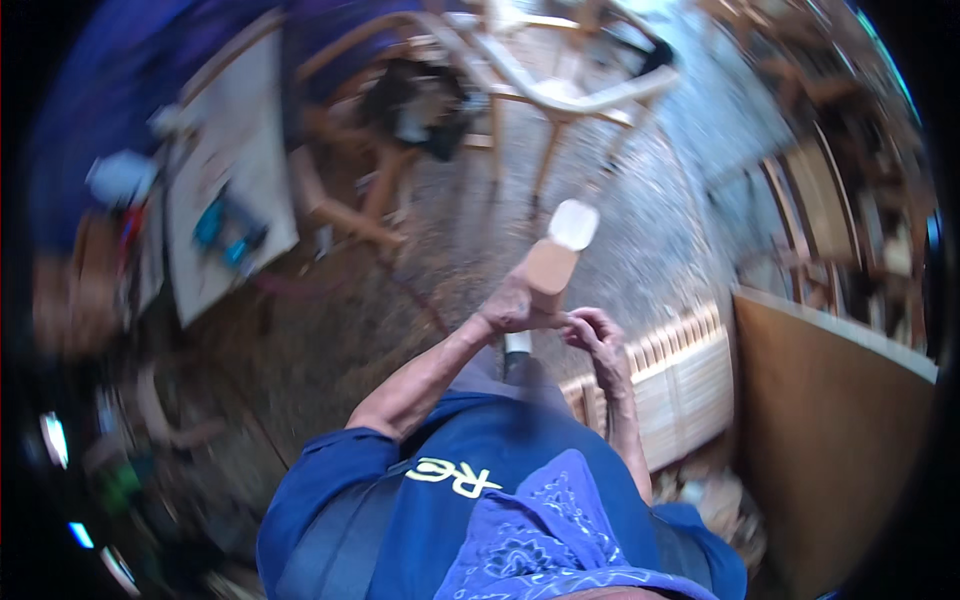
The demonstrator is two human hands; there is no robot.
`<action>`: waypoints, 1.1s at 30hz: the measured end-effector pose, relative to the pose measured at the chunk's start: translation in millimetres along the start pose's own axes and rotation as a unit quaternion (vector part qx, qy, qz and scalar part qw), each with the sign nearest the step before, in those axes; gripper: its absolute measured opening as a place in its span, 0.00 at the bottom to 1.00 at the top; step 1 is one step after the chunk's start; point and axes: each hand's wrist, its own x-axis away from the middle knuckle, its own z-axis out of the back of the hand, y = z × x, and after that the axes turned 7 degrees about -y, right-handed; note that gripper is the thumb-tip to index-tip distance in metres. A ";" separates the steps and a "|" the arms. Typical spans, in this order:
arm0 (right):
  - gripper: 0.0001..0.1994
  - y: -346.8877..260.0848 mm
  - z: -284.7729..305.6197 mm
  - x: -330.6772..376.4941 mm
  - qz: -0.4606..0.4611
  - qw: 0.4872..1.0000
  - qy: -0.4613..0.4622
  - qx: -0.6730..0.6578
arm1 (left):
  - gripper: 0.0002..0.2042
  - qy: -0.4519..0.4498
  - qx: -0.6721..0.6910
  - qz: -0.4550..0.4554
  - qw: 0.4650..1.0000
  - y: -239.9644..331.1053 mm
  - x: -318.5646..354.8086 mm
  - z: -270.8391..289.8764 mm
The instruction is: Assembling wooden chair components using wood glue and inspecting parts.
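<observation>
My left hand is wrapped round a light tan wooden-looking piece with a flat, rounded face. Just beyond it, in line, shows a pale, whitish rounded end; whether the two are one thing I cannot make out. Close by on the right, my right hand has its fingers curled, thumb and fingertips near the left hand's fingers. Motion smears the fingertips, so anything small in them stays hidden. Under the hands a white and dark object shows in part.
To my right stands a stack of pale slatted wooden pieces, beside a large brown board. Wooden chair frames stand ahead. A teal power tool lies on a pale worktable at left. More wooden parts crowd the far right.
</observation>
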 end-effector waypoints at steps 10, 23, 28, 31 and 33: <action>0.68 -13.5 -121.9 -34.0 0.266 0.808 -0.202 0.486 | 0.32 0.349 0.416 -0.162 0.824 87.9 169.6 122.5; 0.54 -13.7 -407.5 -31.2 0.160 0.852 -0.413 0.281 | 0.39 0.558 0.391 -0.151 0.717 65.3 353.6 294.2; 0.54 -16.9 -486.7 -51.6 0.102 0.875 -0.400 0.252 | 0.38 0.529 0.296 -0.151 0.781 38.5 377.8 286.7; 0.54 -39.3 -522.7 -63.4 0.222 0.804 -0.411 0.369 | 0.37 0.528 0.339 -0.147 0.764 39.7 391.8 285.4; 0.50 -37.6 -529.7 -82.3 0.114 0.865 -0.457 0.174 | 0.37 0.513 0.339 -0.150 0.774 20.3 395.4 304.4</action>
